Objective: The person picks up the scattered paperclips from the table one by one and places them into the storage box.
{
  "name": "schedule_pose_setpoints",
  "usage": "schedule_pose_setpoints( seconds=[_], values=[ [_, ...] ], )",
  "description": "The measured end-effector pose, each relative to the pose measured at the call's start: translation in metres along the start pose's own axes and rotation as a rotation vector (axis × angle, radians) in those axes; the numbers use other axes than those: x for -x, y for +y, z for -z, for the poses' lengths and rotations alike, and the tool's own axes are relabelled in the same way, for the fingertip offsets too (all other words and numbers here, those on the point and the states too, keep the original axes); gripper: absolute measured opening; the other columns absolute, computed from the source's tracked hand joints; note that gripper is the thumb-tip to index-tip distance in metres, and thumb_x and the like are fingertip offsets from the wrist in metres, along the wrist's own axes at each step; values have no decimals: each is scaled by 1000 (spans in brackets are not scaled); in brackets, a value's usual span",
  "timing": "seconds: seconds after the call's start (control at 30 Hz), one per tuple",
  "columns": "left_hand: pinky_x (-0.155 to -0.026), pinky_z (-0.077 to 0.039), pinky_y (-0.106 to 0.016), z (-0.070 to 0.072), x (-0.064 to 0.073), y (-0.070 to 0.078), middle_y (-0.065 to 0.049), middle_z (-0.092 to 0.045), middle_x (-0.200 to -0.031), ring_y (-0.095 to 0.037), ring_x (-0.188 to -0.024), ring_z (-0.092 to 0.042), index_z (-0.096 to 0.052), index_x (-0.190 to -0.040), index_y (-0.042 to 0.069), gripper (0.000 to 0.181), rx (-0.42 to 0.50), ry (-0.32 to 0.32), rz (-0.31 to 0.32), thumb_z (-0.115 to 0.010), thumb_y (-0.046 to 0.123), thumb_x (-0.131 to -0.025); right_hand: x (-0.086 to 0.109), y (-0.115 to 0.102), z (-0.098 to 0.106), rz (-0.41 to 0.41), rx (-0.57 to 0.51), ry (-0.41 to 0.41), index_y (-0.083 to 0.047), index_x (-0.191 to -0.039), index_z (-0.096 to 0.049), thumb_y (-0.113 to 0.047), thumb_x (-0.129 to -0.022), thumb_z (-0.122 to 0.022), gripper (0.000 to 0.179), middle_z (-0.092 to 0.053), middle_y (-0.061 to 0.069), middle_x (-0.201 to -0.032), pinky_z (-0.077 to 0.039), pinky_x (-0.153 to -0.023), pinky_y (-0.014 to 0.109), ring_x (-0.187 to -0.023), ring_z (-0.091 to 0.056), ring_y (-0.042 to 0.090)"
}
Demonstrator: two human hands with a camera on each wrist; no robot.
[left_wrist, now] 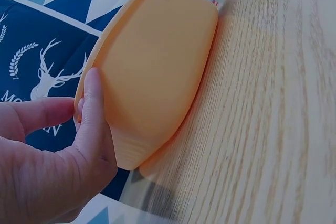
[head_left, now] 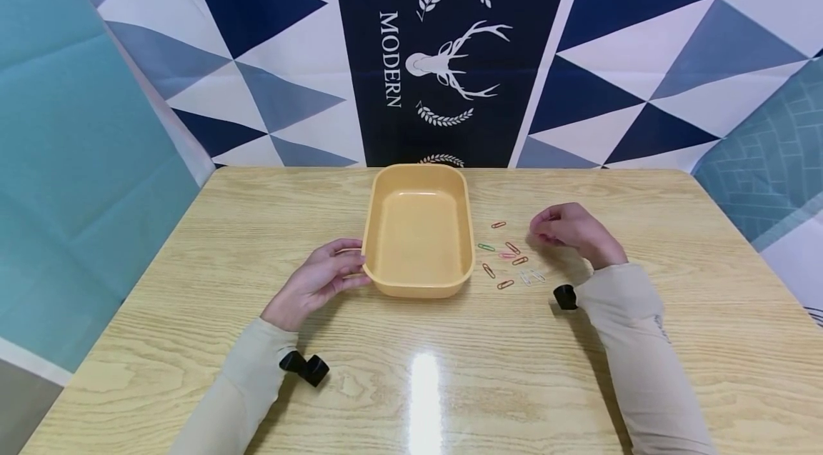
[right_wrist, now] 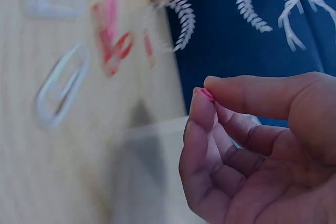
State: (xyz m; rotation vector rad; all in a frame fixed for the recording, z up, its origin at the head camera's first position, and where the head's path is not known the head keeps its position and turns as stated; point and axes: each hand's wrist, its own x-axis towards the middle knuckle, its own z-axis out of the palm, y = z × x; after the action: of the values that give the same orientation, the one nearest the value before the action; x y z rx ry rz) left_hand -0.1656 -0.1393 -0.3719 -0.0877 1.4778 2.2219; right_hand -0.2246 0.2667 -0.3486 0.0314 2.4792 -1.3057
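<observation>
My left hand [head_left: 324,275] grips the near left rim of a yellow-orange plastic bin [head_left: 421,241], thumb and a finger on either side of the edge in the left wrist view. Nothing lies inside the bin. To its right my right hand [head_left: 574,230] is raised over the table, pinching a small pinkish-red paper clip [right_wrist: 206,94] between thumb and forefinger. Mostly the fingertips hide this clip. Left of that hand several loose paper clips lie scattered: a green one [head_left: 486,247], a pink one [head_left: 507,255], white ones [head_left: 537,275] and red ones [head_left: 506,284].
The wooden table [head_left: 360,383] has a bright light reflection near its front. A patterned cloth [head_left: 283,55] with a deer print hangs behind the far edge, close to the bin's back. Teal cloth [head_left: 83,155] covers the left side.
</observation>
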Motion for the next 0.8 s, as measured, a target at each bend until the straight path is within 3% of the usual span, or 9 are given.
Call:
schedule_pose_setpoints(
  seconds=[0.33, 0.6, 0.8],
  values=[
    [-90, -54, -36, -3, 0, 3, -26, -48, -126, -25, -100, -63, -29, -141, -8, 48, -13, 16, 7, -49, -8, -96, 13, -36, -6, 54, -67, 13, 12, -117, -52, -6, -98, -54, 27, -60, 12, -102, -55, -78, 24, -82, -57, 9],
    [-88, -56, -34, -2, 0, 3, -18, -55, -112, -22, -92, -64, -29, -138, -10, 46, -22, -5, -5, -48, -9, -96, 19, -61, -21, 98, -95, 44, 14, -119, -50, -5, -98, -52, 28, -58, 13, -97, -54, -73, 21, -80, -55, 11],
    [-87, -56, -34, 2, 1, -2, -16, -56, -108, -22, -91, -63, -31, -136, -10, 44, -33, -10, -7, -48, -10, -95, 16, -73, -42, 118, -145, 53, 14, -113, -53, -1, -96, -54, 23, -60, 17, -96, -58, -77, 27, -78, -59, 13]
  ],
)
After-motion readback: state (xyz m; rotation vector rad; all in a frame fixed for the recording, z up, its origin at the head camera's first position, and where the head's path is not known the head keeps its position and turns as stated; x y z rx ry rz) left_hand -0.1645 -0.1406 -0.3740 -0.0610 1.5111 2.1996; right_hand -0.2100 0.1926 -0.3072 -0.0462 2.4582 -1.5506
